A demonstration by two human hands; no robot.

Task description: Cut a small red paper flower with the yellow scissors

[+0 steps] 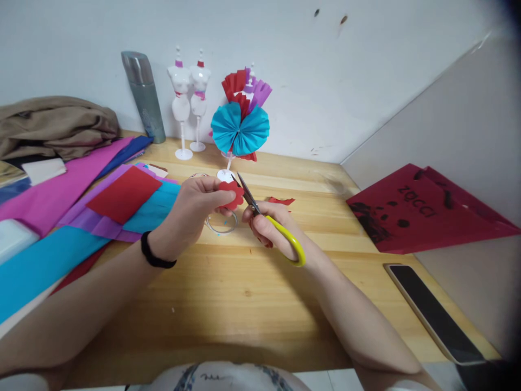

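Between thumb and fingers, my left hand [200,203] pinches a small red paper flower [231,194] with a scalloped edge. My right hand [274,222] grips yellow-handled scissors [293,239], whose dark blades point up and away, slightly parted, close to the flower's right edge. Some red paper shows under my right hand's fingers. Beyond my hands stands a mini mannequin [227,175] dressed in a blue pleated paper fan [240,130] with red and purple pleats above it. A clear ring-shaped roll [222,224], perhaps tape, lies on the table beneath my hands, partly hidden.
Two white mini mannequins [182,108] and a grey-green bottle [146,103] stand by the wall. Coloured paper sheets [124,193] and brown cloth [57,125] cover the left side. Red scraps [281,201] lie beyond my right hand. At right are a red bag [423,212] and a phone [435,309].
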